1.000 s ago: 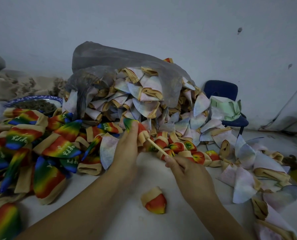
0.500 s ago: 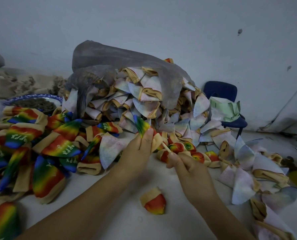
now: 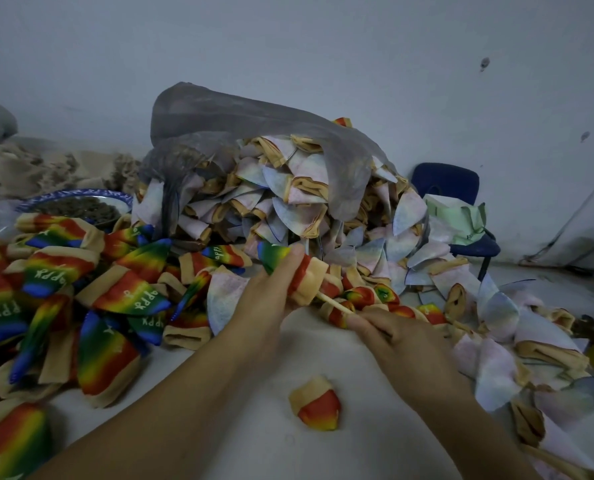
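At centre frame, my left hand (image 3: 267,299) grips a rainbow fabric pouch (image 3: 302,276), fingers curled round its body. The pouch's green-and-blue tip points to the upper left and its tan cuff faces the lower right. Just right of centre, my right hand (image 3: 402,344) pinches a thin wooden stick (image 3: 333,304) between thumb and fingertips, and the stick's far end runs into the cuff opening. The pouch is held above the white table (image 3: 254,438), in front of a heap of pale pouches (image 3: 288,209) that spills from a grey plastic bag (image 3: 236,112) at upper centre. A pile of rainbow pouches (image 3: 63,271), some printed with white letters, fills the left of the frame. One small red-and-tan pouch (image 3: 318,407) lies alone on the table at lower centre, between my forearms. A blue-rimmed plate (image 3: 74,197) sits at the left behind the rainbow pile. A blue chair (image 3: 451,181) stands against the wall at the right, with pale green pieces on its seat.
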Demonstrator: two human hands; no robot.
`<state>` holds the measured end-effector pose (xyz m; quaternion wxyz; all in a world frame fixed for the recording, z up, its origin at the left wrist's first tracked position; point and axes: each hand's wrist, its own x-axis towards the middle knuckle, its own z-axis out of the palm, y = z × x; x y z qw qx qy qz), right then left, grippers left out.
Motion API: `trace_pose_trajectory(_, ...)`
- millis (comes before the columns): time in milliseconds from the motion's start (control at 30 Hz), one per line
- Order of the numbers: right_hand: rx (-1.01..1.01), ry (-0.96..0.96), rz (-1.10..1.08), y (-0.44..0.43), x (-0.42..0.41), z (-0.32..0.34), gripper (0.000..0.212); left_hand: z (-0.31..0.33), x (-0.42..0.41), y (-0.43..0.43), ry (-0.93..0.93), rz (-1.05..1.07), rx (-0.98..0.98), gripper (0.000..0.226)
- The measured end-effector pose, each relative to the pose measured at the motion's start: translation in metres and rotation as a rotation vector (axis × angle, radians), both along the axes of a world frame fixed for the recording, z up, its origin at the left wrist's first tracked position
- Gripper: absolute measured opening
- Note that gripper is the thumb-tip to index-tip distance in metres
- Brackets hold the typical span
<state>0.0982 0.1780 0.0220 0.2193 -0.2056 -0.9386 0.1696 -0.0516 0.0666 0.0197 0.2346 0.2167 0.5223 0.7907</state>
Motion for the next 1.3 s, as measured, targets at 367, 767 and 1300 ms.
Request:
trace_pose_trajectory(367,-0.549,0.136,0.015,-0.026,-0.013,-0.013,0.043,-0.003,0.016,0.002,0.02,-0.179,0.01,0.034)
trace_pose_trajectory(767,-0.976,0.084,0.107,-0.022,-0.009,-0.006,0.055,0.017,0.01,-0.004,-0.158,-0.241,0.233,0.047)
trace_pose_trajectory(1300,-0.329,0.11,-0.109,-0.018,-0.002,0.003,0.032,-0.001,-0.01,-0.012,0.639,0.492,-0.446,0.037)
